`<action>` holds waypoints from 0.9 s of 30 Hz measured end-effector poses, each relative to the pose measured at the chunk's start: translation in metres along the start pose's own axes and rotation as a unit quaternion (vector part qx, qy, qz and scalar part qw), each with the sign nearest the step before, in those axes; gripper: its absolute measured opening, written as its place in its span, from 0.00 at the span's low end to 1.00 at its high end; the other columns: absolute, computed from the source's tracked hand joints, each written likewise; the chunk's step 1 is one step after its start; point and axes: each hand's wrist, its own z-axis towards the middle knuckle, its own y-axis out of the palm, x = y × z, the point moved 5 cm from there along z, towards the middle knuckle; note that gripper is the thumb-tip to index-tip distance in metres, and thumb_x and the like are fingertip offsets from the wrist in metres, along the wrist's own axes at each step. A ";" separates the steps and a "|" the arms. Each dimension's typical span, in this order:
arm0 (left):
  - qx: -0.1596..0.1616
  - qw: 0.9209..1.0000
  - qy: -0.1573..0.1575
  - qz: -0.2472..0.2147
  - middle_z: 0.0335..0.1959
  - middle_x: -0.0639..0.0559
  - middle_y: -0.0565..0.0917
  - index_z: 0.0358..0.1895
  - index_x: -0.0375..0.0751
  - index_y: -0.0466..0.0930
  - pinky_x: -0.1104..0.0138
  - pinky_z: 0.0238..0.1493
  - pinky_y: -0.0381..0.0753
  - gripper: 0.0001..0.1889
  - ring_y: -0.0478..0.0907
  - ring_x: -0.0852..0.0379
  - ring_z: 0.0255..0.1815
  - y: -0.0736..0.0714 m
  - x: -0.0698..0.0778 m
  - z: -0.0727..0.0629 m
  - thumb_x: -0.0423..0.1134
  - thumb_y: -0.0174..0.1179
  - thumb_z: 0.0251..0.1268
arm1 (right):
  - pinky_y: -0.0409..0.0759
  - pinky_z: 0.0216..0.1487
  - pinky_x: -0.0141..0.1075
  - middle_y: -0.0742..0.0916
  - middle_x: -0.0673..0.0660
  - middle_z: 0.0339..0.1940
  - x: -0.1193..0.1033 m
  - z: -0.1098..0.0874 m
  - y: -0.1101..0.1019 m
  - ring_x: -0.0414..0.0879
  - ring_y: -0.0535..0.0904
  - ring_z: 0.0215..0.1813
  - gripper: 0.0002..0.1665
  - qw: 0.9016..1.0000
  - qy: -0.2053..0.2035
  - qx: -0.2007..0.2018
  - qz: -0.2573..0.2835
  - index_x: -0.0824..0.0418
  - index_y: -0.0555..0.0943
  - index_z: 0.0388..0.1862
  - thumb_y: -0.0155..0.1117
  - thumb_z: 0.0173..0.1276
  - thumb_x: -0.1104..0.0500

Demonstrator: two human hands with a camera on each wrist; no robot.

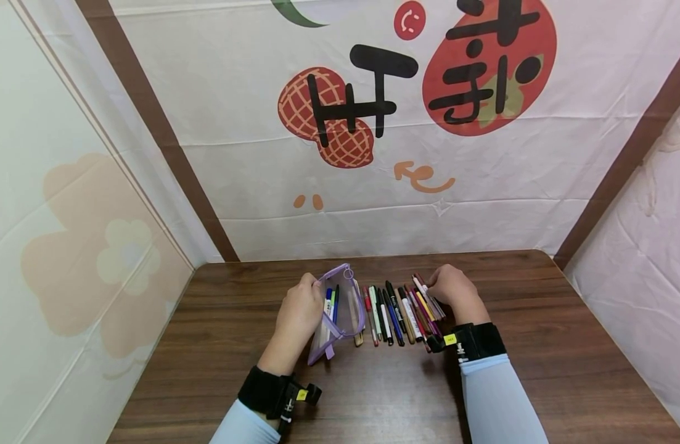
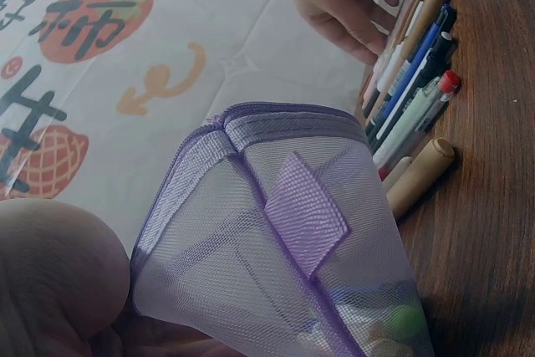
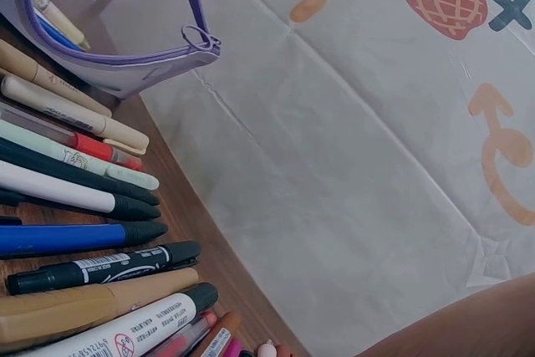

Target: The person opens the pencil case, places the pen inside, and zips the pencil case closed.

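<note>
My left hand (image 1: 298,311) grips the upper edge of a purple-trimmed mesh pencil case (image 2: 217,232), whose unzipped mouth gapes toward the right. Inside it stand a few pens (image 1: 330,302) with blue and green parts. Beside the case, several pens and markers lie side by side in a row, among them a black marker (image 3: 109,267), a blue pen (image 3: 67,238) and a white marker (image 3: 142,328) with a black cap. At the right end of that row is my right hand (image 1: 453,290), its loosely extended fingers (image 2: 355,22) right at the pens there.
The brown wooden table (image 1: 373,401) has its far edge close behind the pens. A white printed cloth (image 1: 251,185) hangs behind it, with more cloth at the left and right sides.
</note>
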 end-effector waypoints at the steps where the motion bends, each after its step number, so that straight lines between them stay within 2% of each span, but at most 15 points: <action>1: 0.000 1.000 0.001 0.000 0.29 0.43 0.83 0.58 0.32 0.79 0.61 0.24 0.74 0.18 0.78 0.50 0.23 0.000 0.000 0.000 0.43 0.43 0.97 | 0.89 0.60 0.60 0.94 0.67 0.59 0.000 0.000 0.000 0.59 0.92 0.55 0.16 1.000 -0.002 0.000 0.000 0.66 0.92 0.57 0.76 0.76 0.59; 5: 0.005 1.000 0.002 0.003 0.29 0.43 0.83 0.57 0.32 0.79 0.60 0.24 0.75 0.17 0.79 0.50 0.24 -0.001 0.001 0.000 0.42 0.44 0.97 | 0.90 0.56 0.57 0.94 0.65 0.55 0.000 0.001 0.001 0.56 0.91 0.51 0.13 1.000 -0.001 0.001 0.000 0.65 0.92 0.55 0.74 0.75 0.61; 12: 0.010 1.000 0.001 0.007 0.30 0.42 0.84 0.56 0.33 0.79 0.58 0.26 0.78 0.17 0.81 0.48 0.26 -0.001 0.001 0.001 0.42 0.45 0.96 | 0.90 0.53 0.57 0.94 0.64 0.56 0.001 0.000 0.002 0.56 0.90 0.51 0.13 1.000 0.012 0.010 -0.005 0.64 0.92 0.54 0.73 0.74 0.60; 14: 0.010 1.000 0.000 0.007 0.30 0.42 0.84 0.56 0.33 0.79 0.59 0.26 0.77 0.16 0.80 0.49 0.25 -0.002 0.002 0.000 0.42 0.45 0.96 | 0.88 0.48 0.54 0.93 0.62 0.52 0.002 0.000 0.002 0.54 0.89 0.47 0.09 1.000 0.018 0.012 -0.005 0.62 0.91 0.49 0.73 0.74 0.60; 16: 0.010 1.000 0.000 0.006 0.29 0.43 0.84 0.56 0.33 0.79 0.59 0.25 0.76 0.16 0.80 0.49 0.25 -0.002 0.002 0.000 0.42 0.45 0.96 | 0.85 0.42 0.49 0.92 0.59 0.43 0.003 0.001 0.003 0.52 0.85 0.41 0.03 1.000 0.022 0.012 -0.006 0.60 0.89 0.40 0.73 0.74 0.60; 18: 0.009 1.000 0.000 0.005 0.29 0.43 0.83 0.56 0.33 0.79 0.60 0.25 0.75 0.17 0.79 0.50 0.24 -0.002 0.002 0.000 0.42 0.44 0.96 | 0.79 0.37 0.46 0.86 0.55 0.32 0.003 0.003 0.004 0.50 0.80 0.35 0.10 1.000 0.024 0.009 -0.007 0.57 0.84 0.30 0.73 0.74 0.61; 21: 0.007 1.000 0.001 0.005 0.29 0.43 0.83 0.57 0.33 0.79 0.60 0.25 0.75 0.17 0.79 0.50 0.24 -0.002 0.002 0.000 0.42 0.44 0.97 | 0.72 0.32 0.42 0.76 0.49 0.21 0.003 0.005 0.006 0.47 0.72 0.28 0.23 1.000 0.030 0.002 -0.010 0.53 0.74 0.19 0.72 0.74 0.61; 24: 0.007 1.000 0.001 0.008 0.29 0.43 0.83 0.56 0.33 0.79 0.60 0.25 0.74 0.17 0.79 0.49 0.25 -0.001 0.002 -0.001 0.42 0.44 0.97 | 0.68 0.28 0.40 0.70 0.47 0.17 0.004 0.006 0.006 0.45 0.68 0.24 0.29 0.999 0.034 -0.003 -0.011 0.50 0.69 0.14 0.70 0.73 0.62; 27: 0.007 1.000 0.001 0.010 0.29 0.43 0.83 0.56 0.33 0.79 0.60 0.26 0.75 0.17 0.79 0.49 0.26 -0.001 0.001 0.000 0.42 0.44 0.97 | 0.68 0.27 0.40 0.69 0.47 0.16 0.004 0.007 0.006 0.45 0.67 0.23 0.29 0.999 0.038 -0.004 -0.011 0.50 0.67 0.13 0.69 0.73 0.63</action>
